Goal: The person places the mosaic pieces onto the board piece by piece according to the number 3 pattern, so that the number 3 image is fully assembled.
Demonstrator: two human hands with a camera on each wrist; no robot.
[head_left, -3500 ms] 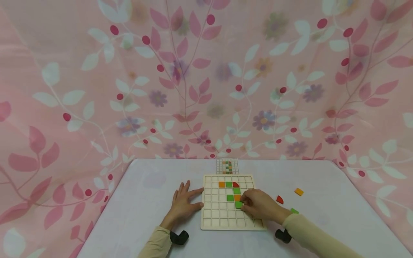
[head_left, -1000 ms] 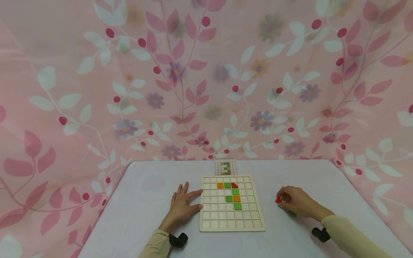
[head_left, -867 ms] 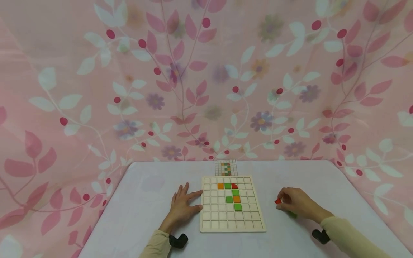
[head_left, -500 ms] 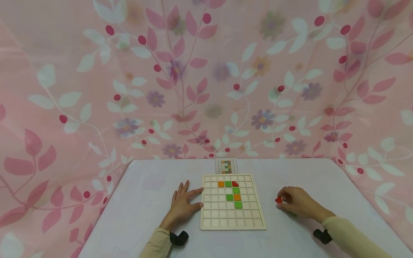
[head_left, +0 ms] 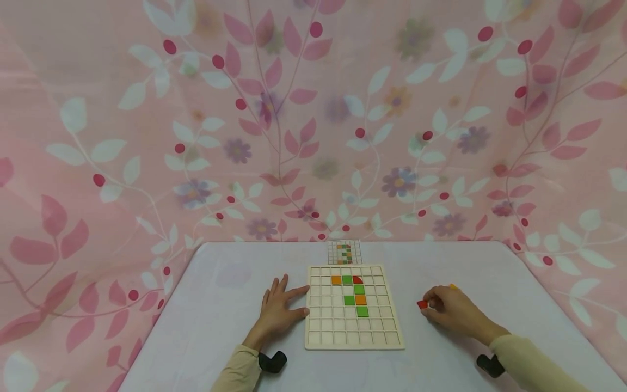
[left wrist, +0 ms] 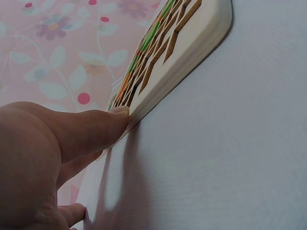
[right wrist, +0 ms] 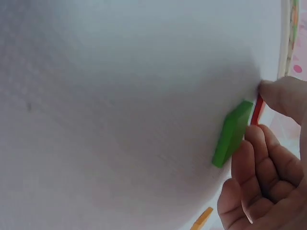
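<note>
My left hand (head_left: 276,311) lies with fingers spread, thumb and index finger touching the left edge of a wooden grid board (head_left: 325,326). On the board sit an orange square tile (head_left: 336,280), a red quarter-round tile (head_left: 357,280) and several green squares, one being a green tile (head_left: 362,311) at the column's lower end. To the right of the board, my right hand (head_left: 455,311) pinches a red quarter-round tile (head_left: 422,305) between thumb and fingers, low over the table. In the right wrist view a loose green tile (right wrist: 232,134) lies beside those fingers; the head view hides it.
A small pattern card (head_left: 333,253) with a coloured grid lies against the board's far edge. Just beyond the right hand, an orange tile (head_left: 453,286) shows partly on the white table (head_left: 235,272). A floral curtain (head_left: 313,136) hangs behind.
Since the earliest frame my right hand has left the green tile in the board, moved right to the loose pieces and taken hold of the red quarter-round tile. My left hand has stayed put.
</note>
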